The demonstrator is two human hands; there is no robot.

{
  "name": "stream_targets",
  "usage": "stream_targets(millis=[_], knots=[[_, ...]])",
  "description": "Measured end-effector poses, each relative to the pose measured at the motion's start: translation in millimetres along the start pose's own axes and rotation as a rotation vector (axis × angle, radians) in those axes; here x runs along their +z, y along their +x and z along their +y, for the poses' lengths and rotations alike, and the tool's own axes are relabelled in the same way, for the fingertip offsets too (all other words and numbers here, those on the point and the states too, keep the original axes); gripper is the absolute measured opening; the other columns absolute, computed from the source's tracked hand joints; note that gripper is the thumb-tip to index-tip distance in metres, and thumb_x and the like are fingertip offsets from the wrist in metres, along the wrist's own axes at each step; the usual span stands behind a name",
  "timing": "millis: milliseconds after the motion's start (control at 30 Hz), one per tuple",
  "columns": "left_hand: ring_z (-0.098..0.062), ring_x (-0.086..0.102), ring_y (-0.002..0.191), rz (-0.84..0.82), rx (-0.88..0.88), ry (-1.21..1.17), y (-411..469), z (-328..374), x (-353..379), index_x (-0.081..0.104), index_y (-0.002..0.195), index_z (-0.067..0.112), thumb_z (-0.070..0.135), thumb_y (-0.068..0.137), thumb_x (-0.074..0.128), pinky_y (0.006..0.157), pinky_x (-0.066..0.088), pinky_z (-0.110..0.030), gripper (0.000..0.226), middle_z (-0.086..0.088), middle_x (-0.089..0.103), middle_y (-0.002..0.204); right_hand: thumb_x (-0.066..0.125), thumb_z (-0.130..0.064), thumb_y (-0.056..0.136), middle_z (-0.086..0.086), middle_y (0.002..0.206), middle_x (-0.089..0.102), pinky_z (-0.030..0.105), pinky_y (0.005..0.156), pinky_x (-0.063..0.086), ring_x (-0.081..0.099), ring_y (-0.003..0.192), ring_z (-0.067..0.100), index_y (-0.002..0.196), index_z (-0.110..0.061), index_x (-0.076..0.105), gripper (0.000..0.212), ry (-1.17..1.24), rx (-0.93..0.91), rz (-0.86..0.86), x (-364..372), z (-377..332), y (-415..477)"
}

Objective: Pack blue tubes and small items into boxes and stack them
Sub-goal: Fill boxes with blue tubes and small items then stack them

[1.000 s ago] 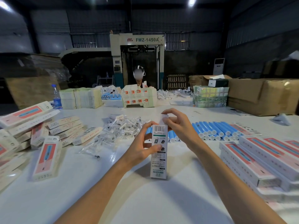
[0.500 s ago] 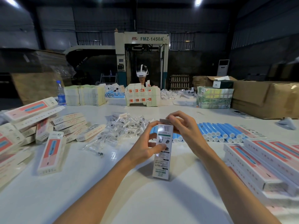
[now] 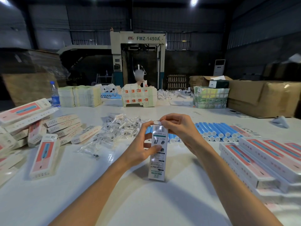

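Observation:
A slim white box (image 3: 157,158) with a barcode stands upright on the white table (image 3: 146,206), back side toward me. My left hand (image 3: 141,145) grips its upper part, thumb across the printed face. My right hand (image 3: 178,127) pinches the small white flap at the box's top end. A row of blue tubes (image 3: 216,130) lies behind and right of my hands. A heap of small items in clear bags (image 3: 120,129) lies behind and left.
Stacked closed boxes with red and blue fronts (image 3: 263,162) fill the right side. Loose boxes (image 3: 44,156) and a pile (image 3: 24,118) lie at left. Far across sit flat carton stacks (image 3: 79,96), a water bottle (image 3: 54,94), brown cartons (image 3: 263,98) and another person (image 3: 139,75).
My right hand's fingers have shifted at the box's top, now pinching the flap. The box stays upright in my left hand. The view has moved slightly.

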State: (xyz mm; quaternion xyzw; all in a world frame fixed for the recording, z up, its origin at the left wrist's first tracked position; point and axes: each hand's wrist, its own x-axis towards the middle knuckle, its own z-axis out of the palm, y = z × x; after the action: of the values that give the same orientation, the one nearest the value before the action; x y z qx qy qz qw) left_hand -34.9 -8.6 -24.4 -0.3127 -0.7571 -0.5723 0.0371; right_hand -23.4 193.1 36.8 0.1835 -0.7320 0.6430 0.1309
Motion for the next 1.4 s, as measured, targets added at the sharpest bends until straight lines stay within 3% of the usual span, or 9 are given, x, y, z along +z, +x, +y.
stream_targets(millis=[267,433,633,767,867,1000,1133,1300,1400], knots=[[-0.017,0.064,0.129,-0.010,-0.019,0.009,-2,2,1,0.027,0.147,0.047,0.025,0.096,0.079,0.107,0.056,-0.048,0.077,0.003,0.068,0.137,0.072,-0.008,0.095,0.012,0.102,0.079,0.043,0.093,0.062,0.075,0.101,0.029,0.101,-0.001,0.077,0.011,0.066,0.072,-0.040,-5,-3,-2],[-0.025,0.076,0.108,0.011,-0.009,-0.066,-3,3,1,0.023,0.143,0.038,0.012,0.095,0.079,0.088,0.062,-0.037,0.078,-0.010,0.072,0.129,0.071,-0.007,0.095,0.011,0.104,0.079,0.042,0.091,0.062,0.074,0.104,0.031,0.099,-0.001,0.078,0.010,0.063,0.064,-0.037,-6,-2,-1],[-0.021,0.064,0.130,0.010,0.050,-0.024,-3,7,3,0.030,0.156,0.043,0.018,0.096,0.079,0.100,0.060,-0.044,0.081,-0.004,0.062,0.144,0.069,-0.019,0.099,0.010,0.111,0.079,0.034,0.091,0.060,0.074,0.107,0.025,0.110,-0.012,0.080,0.017,0.105,0.026,-0.104,-11,11,-7],[-0.024,0.065,0.126,0.039,0.036,-0.043,-2,3,4,0.036,0.154,0.041,0.012,0.098,0.076,0.099,0.061,-0.052,0.076,-0.009,0.065,0.137,0.074,-0.024,0.096,0.003,0.110,0.079,0.045,0.097,0.060,0.075,0.106,0.023,0.120,-0.023,0.077,0.024,0.036,-0.002,-0.046,-3,26,-15],[-0.022,0.066,0.124,0.050,0.041,-0.035,-1,1,3,0.036,0.154,0.038,0.008,0.097,0.076,0.096,0.062,-0.047,0.076,-0.007,0.065,0.137,0.075,-0.019,0.095,0.000,0.108,0.079,0.048,0.094,0.061,0.075,0.104,0.021,0.118,-0.024,0.077,0.023,0.007,-0.040,0.041,6,29,-18],[-0.020,0.068,0.120,0.068,0.040,-0.034,0,-1,4,0.038,0.150,0.033,0.010,0.094,0.080,0.089,0.060,-0.035,0.073,-0.004,0.068,0.130,0.074,-0.011,0.095,-0.003,0.103,0.080,0.037,0.086,0.063,0.074,0.099,0.017,0.112,-0.018,0.079,0.019,-0.056,-0.086,0.103,12,26,-19],[-0.022,0.068,0.119,0.069,0.040,-0.055,1,-3,3,0.038,0.148,0.031,0.017,0.091,0.081,0.092,0.061,-0.039,0.073,-0.005,0.069,0.127,0.071,-0.007,0.096,-0.005,0.100,0.079,0.019,0.074,0.058,0.073,0.093,0.007,0.111,-0.013,0.077,0.017,-0.119,-0.123,0.130,17,26,-18],[-0.028,0.068,0.122,0.068,0.047,-0.105,0,-7,7,0.038,0.153,0.036,0.009,0.097,0.075,0.101,0.060,-0.048,0.072,-0.006,0.067,0.135,0.066,-0.012,0.101,-0.005,0.115,0.075,0.028,0.087,0.059,0.071,0.104,0.012,0.124,-0.017,0.070,0.024,-0.046,-0.148,0.143,23,36,-25],[-0.025,0.070,0.121,0.062,0.048,-0.142,0,-6,7,0.034,0.156,0.046,0.013,0.099,0.075,0.100,0.059,-0.036,0.078,-0.008,0.074,0.127,0.066,-0.028,0.103,-0.010,0.132,0.069,0.031,0.096,0.058,0.068,0.119,0.012,0.140,-0.033,0.059,0.038,0.084,-0.099,0.126,24,36,-29]])
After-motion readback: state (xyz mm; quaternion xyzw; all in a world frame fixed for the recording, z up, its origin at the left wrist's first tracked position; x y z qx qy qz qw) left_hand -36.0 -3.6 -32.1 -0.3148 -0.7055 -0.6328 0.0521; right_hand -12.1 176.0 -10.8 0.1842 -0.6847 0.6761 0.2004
